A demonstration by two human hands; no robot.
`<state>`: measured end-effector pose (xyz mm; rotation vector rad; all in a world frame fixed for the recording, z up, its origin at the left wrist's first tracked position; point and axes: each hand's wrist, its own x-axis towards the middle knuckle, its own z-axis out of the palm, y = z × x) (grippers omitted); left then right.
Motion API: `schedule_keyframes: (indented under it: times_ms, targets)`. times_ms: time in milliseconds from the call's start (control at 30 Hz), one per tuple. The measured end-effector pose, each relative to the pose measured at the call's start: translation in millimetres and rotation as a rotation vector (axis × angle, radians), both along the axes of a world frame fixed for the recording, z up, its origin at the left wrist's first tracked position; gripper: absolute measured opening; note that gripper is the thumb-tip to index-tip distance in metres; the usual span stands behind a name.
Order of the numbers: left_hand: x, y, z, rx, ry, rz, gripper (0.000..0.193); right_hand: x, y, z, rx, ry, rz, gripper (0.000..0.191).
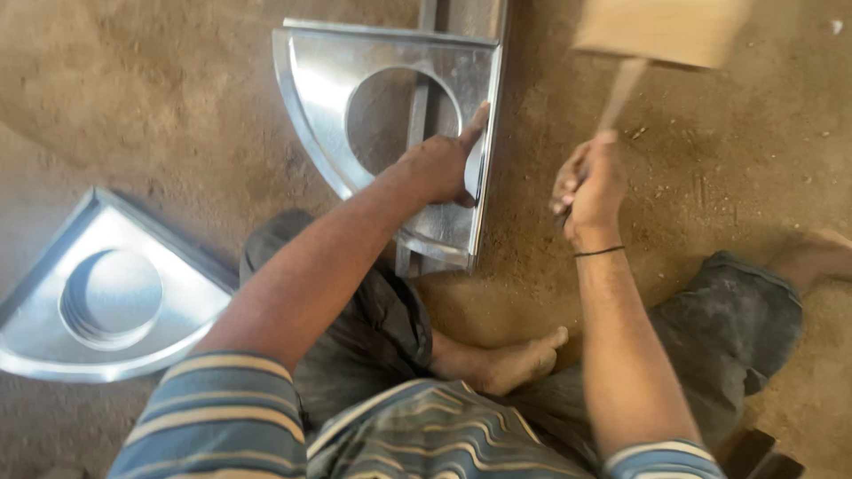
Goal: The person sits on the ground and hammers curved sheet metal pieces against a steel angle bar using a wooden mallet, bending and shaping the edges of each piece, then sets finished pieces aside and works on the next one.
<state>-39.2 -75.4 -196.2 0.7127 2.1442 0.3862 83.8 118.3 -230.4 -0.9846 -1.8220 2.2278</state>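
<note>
A shiny quarter-round sheet-metal piece (324, 80) with a round hole lies on the dirt floor ahead of me, resting over a metal rail (424, 27). My left hand (439, 164) presses on its right straight edge, fingers spread along the rim. My right hand (587, 188) is closed around the handle of a wooden mallet (661, 31), whose blurred head is raised above and to the right of the piece. A thin black band circles my right wrist.
A second quarter-round metal piece (53, 328), stacked with a round recess, lies at the left on the floor. My bare feet (510, 359) and bent legs sit below the work. Sandy ground surrounds everything.
</note>
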Motion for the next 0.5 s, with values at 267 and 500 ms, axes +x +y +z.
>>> schedule_keyframes:
  times_ms: [267,500]
  targets:
    - [-1,-1,-6,0.068,0.057,-0.007,0.141,1,-2,-5,-0.056,-0.033,0.029,0.051]
    - [-2,-2,-17,0.036,0.053,-0.019,0.143,36,-25,-8,-0.046,-0.203,0.161,0.048]
